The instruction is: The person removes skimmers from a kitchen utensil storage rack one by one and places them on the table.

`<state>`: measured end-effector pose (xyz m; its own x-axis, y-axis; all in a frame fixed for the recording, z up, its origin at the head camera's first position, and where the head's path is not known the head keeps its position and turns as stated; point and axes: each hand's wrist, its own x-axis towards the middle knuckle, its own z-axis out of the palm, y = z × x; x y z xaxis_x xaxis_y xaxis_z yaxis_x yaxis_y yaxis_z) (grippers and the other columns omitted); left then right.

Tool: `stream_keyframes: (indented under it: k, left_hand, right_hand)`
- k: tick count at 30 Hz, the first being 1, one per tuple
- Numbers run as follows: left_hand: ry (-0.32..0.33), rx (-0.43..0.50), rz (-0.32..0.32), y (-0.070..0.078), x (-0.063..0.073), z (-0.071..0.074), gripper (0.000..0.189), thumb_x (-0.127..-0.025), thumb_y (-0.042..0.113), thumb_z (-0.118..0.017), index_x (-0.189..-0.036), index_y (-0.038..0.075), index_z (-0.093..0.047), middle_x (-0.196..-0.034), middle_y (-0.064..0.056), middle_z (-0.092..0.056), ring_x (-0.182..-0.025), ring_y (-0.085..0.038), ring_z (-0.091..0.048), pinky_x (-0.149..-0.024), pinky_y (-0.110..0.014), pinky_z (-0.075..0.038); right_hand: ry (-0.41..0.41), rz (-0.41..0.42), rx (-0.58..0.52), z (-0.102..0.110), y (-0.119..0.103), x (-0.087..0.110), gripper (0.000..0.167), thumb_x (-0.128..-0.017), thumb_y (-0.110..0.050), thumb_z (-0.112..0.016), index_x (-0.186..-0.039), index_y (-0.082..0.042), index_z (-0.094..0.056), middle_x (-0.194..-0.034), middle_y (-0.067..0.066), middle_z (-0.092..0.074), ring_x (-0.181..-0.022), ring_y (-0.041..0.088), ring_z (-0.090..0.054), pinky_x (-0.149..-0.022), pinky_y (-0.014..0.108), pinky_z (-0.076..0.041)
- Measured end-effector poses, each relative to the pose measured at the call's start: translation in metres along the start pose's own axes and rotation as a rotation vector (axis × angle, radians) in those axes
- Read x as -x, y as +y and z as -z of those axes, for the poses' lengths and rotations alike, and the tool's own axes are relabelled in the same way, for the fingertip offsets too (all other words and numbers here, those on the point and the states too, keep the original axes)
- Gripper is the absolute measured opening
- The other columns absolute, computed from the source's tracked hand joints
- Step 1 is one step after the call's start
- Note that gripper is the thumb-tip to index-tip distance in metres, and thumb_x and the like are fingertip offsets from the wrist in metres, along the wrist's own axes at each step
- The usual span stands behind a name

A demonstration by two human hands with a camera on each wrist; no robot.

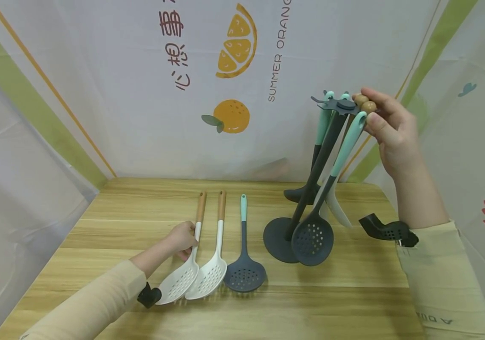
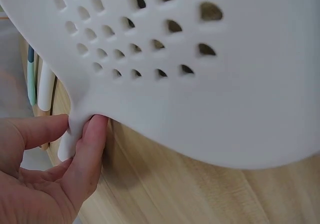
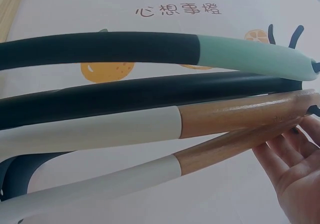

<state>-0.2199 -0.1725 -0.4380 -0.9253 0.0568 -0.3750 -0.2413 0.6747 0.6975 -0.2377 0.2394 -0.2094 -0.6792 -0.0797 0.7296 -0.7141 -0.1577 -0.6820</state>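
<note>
My left hand (image 1: 184, 238) pinches the neck of a white skimmer (image 1: 181, 282) with a wooden handle, its bowl on the table. In the left wrist view, thumb and fingers close on that neck, just below the holed bowl (image 2: 150, 94). My right hand (image 1: 395, 125) is at the top of a dark utensil stand (image 1: 316, 174), holding the wooden handle ends (image 1: 364, 103) of two white utensils hung there. The right wrist view shows its fingers against the lower wooden handle (image 3: 220, 151); the thumb is hidden. The stand leans to the right.
Beside the held skimmer lie another white skimmer (image 1: 209, 278) and a dark skimmer (image 1: 245, 275) with a mint handle. A dark skimmer (image 1: 312, 240) and a dark ladle (image 1: 299, 194) hang from the stand. Its round base (image 1: 277, 240) is on the table (image 1: 310, 311), before a printed curtain (image 1: 140, 118).
</note>
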Motion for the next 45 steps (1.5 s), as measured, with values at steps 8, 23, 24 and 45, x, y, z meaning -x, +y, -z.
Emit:
stream_keyframes:
  k: [8,23,24,45]
  left_hand:
    - [0.005,-0.002,-0.001,0.0,0.0,0.0,0.054,-0.083,-0.009,-0.06,-0.132,-0.012,-0.039,-0.068,-0.018,-0.056,-0.054,-0.021,-0.056,-0.05,-0.034,-0.056]
    - [-0.007,-0.041,-0.047,-0.001,0.002,0.004,0.06,-0.084,-0.006,-0.06,-0.137,-0.012,-0.033,-0.068,-0.018,-0.058,-0.053,-0.02,-0.057,-0.052,-0.033,-0.056]
    - [-0.009,-0.049,-0.054,-0.001,0.002,0.005,0.06,-0.085,-0.005,-0.06,-0.137,-0.012,-0.032,-0.069,-0.018,-0.058,-0.054,-0.021,-0.057,-0.053,-0.033,-0.056]
    - [0.117,-0.098,-0.24,0.015,-0.001,0.016,0.051,-0.091,0.004,-0.055,-0.137,-0.011,-0.038,-0.076,-0.01,-0.057,-0.05,-0.013,-0.048,-0.045,-0.022,-0.039]
  right_hand:
    - [-0.002,-0.005,-0.004,0.0,0.0,0.0,0.042,-0.089,-0.007,-0.06,-0.129,0.006,-0.055,-0.124,0.019,-0.057,-0.104,0.019,-0.052,-0.077,0.019,-0.049]
    - [-0.001,-0.049,-0.016,-0.002,-0.006,0.0,0.038,-0.089,-0.006,-0.061,-0.127,0.002,-0.058,-0.122,0.016,-0.058,-0.104,0.02,-0.05,-0.075,0.019,-0.05]
    - [0.003,-0.049,-0.012,-0.002,-0.006,0.0,0.038,-0.089,-0.005,-0.061,-0.126,0.002,-0.059,-0.122,0.016,-0.058,-0.103,0.019,-0.05,-0.075,0.019,-0.05]
    - [0.069,-0.023,0.059,-0.009,-0.013,0.003,0.035,-0.087,-0.001,-0.062,-0.121,0.005,-0.06,-0.112,0.014,-0.059,-0.091,0.018,-0.051,-0.075,0.019,-0.048]
